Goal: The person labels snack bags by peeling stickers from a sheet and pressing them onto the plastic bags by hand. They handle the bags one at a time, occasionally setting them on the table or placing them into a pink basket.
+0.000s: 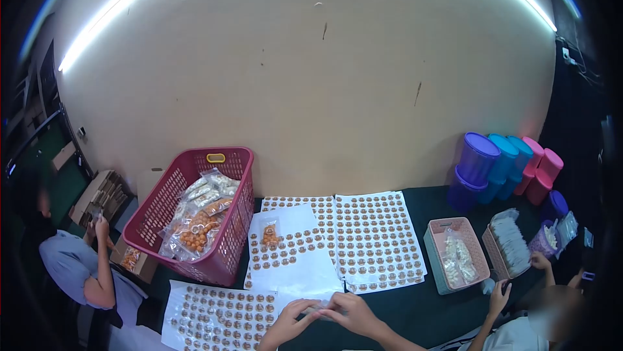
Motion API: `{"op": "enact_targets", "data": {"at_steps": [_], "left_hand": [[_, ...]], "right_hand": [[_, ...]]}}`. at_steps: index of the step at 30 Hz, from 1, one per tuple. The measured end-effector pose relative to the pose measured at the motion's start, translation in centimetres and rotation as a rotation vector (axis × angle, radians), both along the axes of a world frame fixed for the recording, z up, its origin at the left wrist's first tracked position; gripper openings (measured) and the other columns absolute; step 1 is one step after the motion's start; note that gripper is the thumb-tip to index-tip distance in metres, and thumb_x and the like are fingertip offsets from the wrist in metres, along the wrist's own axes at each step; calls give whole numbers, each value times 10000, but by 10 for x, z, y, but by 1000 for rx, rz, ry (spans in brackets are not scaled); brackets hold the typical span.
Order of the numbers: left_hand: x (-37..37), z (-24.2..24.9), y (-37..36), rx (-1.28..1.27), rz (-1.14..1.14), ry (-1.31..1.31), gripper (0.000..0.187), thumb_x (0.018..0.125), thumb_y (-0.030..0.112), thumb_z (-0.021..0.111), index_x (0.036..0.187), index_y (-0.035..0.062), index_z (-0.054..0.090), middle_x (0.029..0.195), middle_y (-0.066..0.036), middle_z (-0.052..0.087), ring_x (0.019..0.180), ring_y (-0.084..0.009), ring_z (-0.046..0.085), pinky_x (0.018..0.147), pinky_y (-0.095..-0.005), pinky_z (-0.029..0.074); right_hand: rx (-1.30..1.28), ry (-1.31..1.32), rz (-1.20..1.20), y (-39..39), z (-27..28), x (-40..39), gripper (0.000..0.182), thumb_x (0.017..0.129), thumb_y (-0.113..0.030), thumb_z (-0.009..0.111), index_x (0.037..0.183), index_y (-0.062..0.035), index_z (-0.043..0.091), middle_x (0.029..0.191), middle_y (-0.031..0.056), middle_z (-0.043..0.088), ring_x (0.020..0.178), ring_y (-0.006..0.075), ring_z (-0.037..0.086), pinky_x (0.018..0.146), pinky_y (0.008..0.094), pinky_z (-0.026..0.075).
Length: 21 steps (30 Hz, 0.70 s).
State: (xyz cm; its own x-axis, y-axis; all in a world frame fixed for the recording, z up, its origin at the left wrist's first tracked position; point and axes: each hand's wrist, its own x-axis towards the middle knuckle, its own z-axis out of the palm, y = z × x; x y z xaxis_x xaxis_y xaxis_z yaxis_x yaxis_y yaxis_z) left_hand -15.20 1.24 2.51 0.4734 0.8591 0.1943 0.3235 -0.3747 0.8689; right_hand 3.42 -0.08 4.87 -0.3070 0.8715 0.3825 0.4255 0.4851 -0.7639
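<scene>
At the table's front edge, my left hand (290,322) and my right hand (354,315) meet, fingers pinched together around a small clear piece whose nature is hard to make out. Beneath and beside them lie sticker sheets with rows of round brown labels: a lower left sheet (217,315), a right sheet (379,240) and a partly peeled middle sheet (285,276). A small clear packet of orange snacks (270,232) rests on the middle sheet, beyond my hands.
A maroon basket (227,257) of snack packets stands left. Right are a pink basket (477,257) with white packets, a brown basket (494,253) and colored tubs (481,153). One person (84,266) is at left, another (551,318) at right.
</scene>
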Motion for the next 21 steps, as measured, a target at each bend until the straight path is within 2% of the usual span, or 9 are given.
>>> {"op": "enact_targets", "data": {"at_steps": [1, 5, 7, 12, 14, 16, 18, 19, 21], "left_hand": [[5, 3, -2, 54, 96, -5, 193, 816, 196, 549, 866, 21, 613, 819, -117, 617, 817, -266, 578, 819, -338, 410], [1, -3, 0, 272, 350, -118, 203, 797, 177, 555, 649, 43, 591, 616, -39, 592, 643, -210, 568, 699, -330, 395], [-6, 3, 0, 310, 436, -108, 223, 806, 183, 547, 634, 46, 579, 589, -34, 578, 610, -204, 557, 691, -320, 386], [-24, 26, 1, 399, 625, -27, 367, 846, 293, 515, 600, 24, 551, 523, -50, 535, 582, -206, 518, 638, -313, 375], [-24, 29, 0, 438, 648, -56, 418, 861, 324, 492, 578, 18, 533, 515, -54, 525, 560, -212, 502, 624, -322, 375], [-30, 13, 6, 478, 629, -58, 407, 867, 302, 494, 578, 17, 510, 503, -30, 496, 555, -157, 482, 585, -287, 372], [-41, -1, 9, 287, 775, -199, 351, 876, 265, 494, 620, 26, 501, 555, 8, 489, 582, -85, 457, 553, -231, 354], [-50, 9, 10, 164, 798, -443, 168, 852, 125, 504, 717, 34, 545, 606, 3, 488, 584, -67, 463, 532, -195, 346], [-61, 13, 18, 106, 1020, -763, 239, 890, 235, 481, 770, 31, 518, 633, 24, 466, 615, -38, 437, 570, -178, 371]], "right_hand": [[-93, 84, -16, -1, -3, -6, 251, 764, -213, 643, 680, -17, 512, 607, 69, 525, 530, 190, 506, 524, 296, 393], [-197, 177, -23, -9, -5, -30, 260, 801, -184, 607, 675, 6, 482, 581, 87, 489, 488, 142, 459, 473, 268, 381], [-180, 209, -7, -13, -4, -39, 251, 795, -157, 614, 658, 7, 482, 564, 50, 489, 511, 95, 449, 479, 242, 373], [-236, 257, 134, -14, -4, -41, 248, 798, -162, 606, 688, 13, 469, 593, 46, 484, 516, 97, 423, 488, 245, 364], [-265, 235, 204, -10, -5, -36, 276, 817, -174, 563, 679, 11, 412, 593, 81, 456, 502, 147, 422, 494, 270, 374], [-253, 220, 200, -8, -9, -31, 265, 813, -170, 562, 682, 13, 421, 585, 67, 444, 510, 138, 419, 503, 264, 372], [-257, 178, 219, -9, -18, -24, 246, 814, -172, 561, 701, 15, 449, 585, 55, 453, 526, 108, 419, 507, 261, 369], [-255, 177, 219, -9, -24, -18, 246, 814, -172, 561, 701, 15, 449, 585, 55, 453, 526, 108, 419, 507, 261, 369], [-373, 227, 133, -10, -40, -10, 228, 829, -186, 554, 716, 4, 499, 595, 23, 484, 543, 77, 424, 510, 254, 372]]}}
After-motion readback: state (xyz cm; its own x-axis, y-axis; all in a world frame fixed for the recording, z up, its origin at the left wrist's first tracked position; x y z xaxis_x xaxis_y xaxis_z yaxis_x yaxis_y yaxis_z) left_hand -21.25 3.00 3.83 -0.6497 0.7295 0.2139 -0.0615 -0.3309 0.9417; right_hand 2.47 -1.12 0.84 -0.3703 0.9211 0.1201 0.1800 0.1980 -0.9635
